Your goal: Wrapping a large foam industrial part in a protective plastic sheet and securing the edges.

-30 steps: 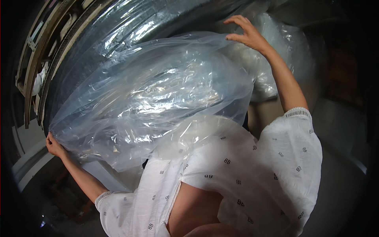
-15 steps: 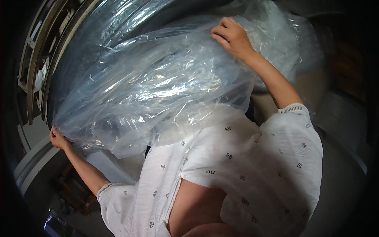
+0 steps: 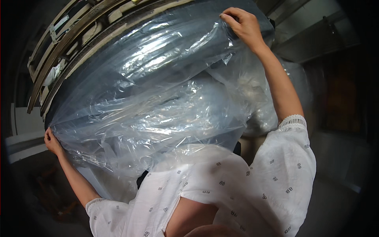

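A large sheet of clear plastic film (image 3: 169, 98) lies wrinkled and shiny over a long dark surface (image 3: 260, 23) in front of me. Its near part bunches in folds against my shirt. At the far left, my left hand (image 3: 52, 141) pinches the film's edge between thumb and fingers. My right hand (image 3: 242, 24) is raised at the far right, fingers closed on the film's upper edge, with the arm stretched out. Between the two hands the film is drawn fairly taut along its far side. More crumpled film (image 3: 258, 98) hangs under my right forearm.
Wooden slats (image 3: 75, 33) form a rack along the far left edge, with a white crumpled piece (image 3: 53, 75) among them. A pale panel (image 3: 104, 181) stands below the film at the left. Dim brown shapes stand at the right.
My right hand has moved farther away and slightly right, pulling the film's edge with it. The film is spread flatter over the dark surface. My left hand keeps its pinch.
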### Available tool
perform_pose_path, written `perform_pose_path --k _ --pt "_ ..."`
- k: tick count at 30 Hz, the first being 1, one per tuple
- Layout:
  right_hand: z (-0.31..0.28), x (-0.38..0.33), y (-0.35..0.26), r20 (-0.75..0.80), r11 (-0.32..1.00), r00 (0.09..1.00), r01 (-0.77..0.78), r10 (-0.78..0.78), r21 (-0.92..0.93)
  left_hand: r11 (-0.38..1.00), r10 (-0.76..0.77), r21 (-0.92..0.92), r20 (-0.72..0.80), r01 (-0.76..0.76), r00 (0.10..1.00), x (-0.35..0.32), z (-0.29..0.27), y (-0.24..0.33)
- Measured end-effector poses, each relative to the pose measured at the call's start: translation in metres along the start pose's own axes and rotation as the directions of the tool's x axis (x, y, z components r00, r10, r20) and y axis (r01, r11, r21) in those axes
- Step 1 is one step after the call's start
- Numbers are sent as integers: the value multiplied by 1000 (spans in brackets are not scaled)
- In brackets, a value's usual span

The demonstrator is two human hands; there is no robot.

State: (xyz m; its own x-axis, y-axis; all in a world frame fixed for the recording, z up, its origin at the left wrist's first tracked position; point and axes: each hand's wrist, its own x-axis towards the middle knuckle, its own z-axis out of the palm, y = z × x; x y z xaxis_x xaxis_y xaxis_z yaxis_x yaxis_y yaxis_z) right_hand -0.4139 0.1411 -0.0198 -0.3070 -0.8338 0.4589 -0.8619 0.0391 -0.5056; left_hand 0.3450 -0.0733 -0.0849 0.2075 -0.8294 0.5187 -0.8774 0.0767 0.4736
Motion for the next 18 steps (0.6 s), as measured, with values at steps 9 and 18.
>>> perform_pose_path --k 9,18 --pt "63 64 19 -26 980 999 -44 39 -192 898 -20 -439 -28 5 999 -7 -75 -50" --pt "71 74 11 84 999 996 16 -14 -29 838 -222 -477 144 264 964 -74 -144 -83"
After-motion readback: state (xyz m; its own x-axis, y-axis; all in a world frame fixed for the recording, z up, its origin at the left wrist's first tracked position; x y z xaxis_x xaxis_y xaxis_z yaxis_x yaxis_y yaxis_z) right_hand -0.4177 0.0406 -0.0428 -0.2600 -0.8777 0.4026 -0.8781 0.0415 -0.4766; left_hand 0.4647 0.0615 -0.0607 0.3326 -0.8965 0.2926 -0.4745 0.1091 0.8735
